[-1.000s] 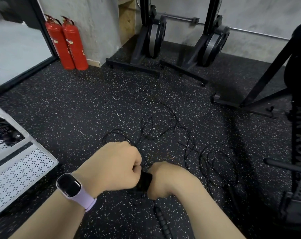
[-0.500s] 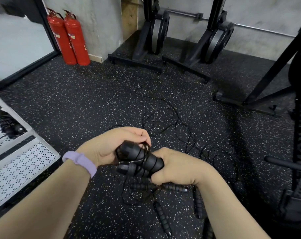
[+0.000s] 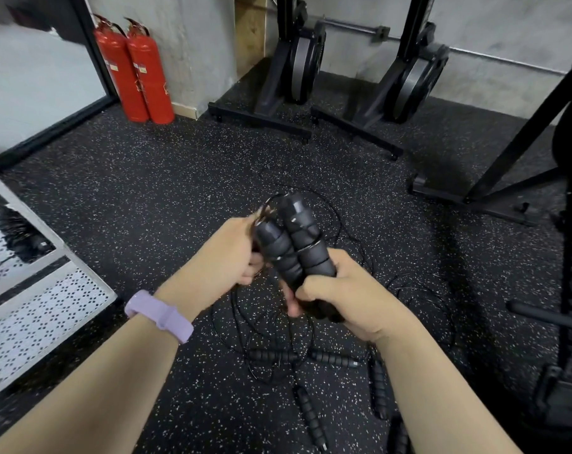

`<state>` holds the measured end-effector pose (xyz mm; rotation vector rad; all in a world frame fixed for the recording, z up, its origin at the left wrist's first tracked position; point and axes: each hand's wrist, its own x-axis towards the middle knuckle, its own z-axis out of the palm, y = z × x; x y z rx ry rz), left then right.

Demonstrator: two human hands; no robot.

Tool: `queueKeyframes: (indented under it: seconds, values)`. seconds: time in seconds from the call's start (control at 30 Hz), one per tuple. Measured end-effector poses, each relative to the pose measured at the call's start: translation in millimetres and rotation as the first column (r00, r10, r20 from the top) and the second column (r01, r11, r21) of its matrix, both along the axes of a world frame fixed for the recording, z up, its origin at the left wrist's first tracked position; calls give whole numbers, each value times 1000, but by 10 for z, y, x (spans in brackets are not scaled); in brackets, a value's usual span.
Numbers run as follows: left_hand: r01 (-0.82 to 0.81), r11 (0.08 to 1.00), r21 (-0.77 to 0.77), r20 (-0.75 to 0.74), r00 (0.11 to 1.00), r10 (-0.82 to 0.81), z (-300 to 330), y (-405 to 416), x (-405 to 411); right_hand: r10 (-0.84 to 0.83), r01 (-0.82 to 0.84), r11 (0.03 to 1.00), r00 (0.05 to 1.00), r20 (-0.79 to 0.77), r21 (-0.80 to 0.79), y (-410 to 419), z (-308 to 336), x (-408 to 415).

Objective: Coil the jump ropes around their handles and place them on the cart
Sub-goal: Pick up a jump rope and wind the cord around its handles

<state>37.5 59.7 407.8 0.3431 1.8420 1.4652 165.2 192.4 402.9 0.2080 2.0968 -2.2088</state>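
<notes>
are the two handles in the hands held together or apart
Together: the two handles lie side by side, touching, the right hand gripping both.

Black speckled rubber floor (image 3: 147,198) under me. Loose jump ropes (image 3: 310,358) tangled near my feet, two red extinguishers (image 3: 137,70) far left, rower stands (image 3: 297,77) far, white cart (image 3: 32,322) left.

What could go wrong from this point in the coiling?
The cord at the left hand looks loosely looped and may slip off the paired handles gripped by the right hand. It may also snag the tangled ropes on the floor beneath.
</notes>
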Motion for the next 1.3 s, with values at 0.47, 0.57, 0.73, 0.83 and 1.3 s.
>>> queueKeyframes:
  seconds: [0.47,0.57,0.73,0.83,1.3]
  values:
    - [-100,941,-324,-825,516,-230,-9,-305,183,-400,409,912,890,218,6,74,-42,-100]
    - [-166,941,-296,-842,510,-175,0,-333,156,-337,355,933,917,214,-53,95,1,-46]
    - [-186,951,-248,-854,506,-123,18,-333,128,-338,317,927,938,82,199,69,-22,-32]
    - [-201,930,-308,-876,440,-195,-1,-306,131,-346,306,864,938,31,401,69,-59,-46]
    - [-346,871,-348,-936,181,-303,-57,-275,103,-375,187,625,923,82,758,84,-168,-27]
